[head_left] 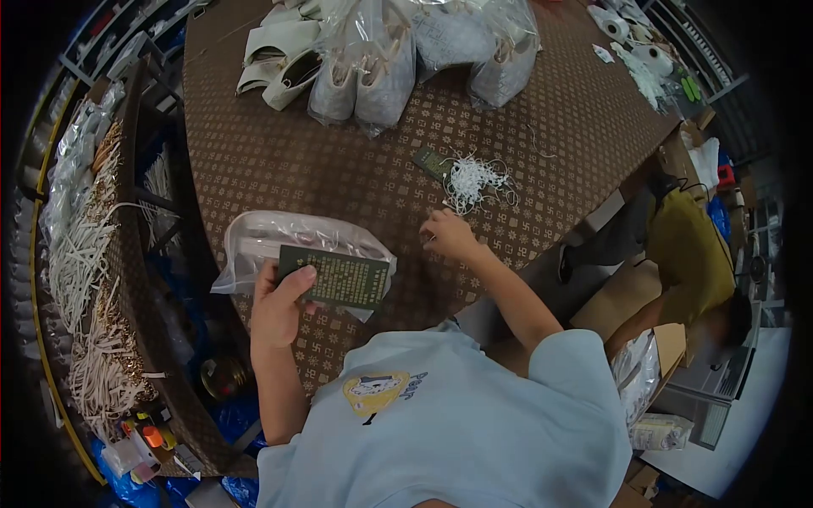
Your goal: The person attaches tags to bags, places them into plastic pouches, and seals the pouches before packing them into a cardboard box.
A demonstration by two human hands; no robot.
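Observation:
My left hand [284, 305] is closed on a dark green tag card [343, 278] covered in gold print, with the thumb across its left edge. Behind the card lies a clear plastic bag [296, 229] with something pale pink inside. My right hand [449, 234] is above the table, its fingers curled together; whatever they pinch, if anything, is too small to make out. Just beyond it sits a tangled heap of thin white strings [476, 182]. Another dark green card [432, 162] lies partly beneath that heap.
Plastic-wrapped woven handbags [364, 89] and pale bags [284, 63] stand at the far side of the brown patterned table [339, 161]. Bundles of straps [93, 279] fill a rack at left. A person in an olive top [694, 245] is bent over beside boxes at right.

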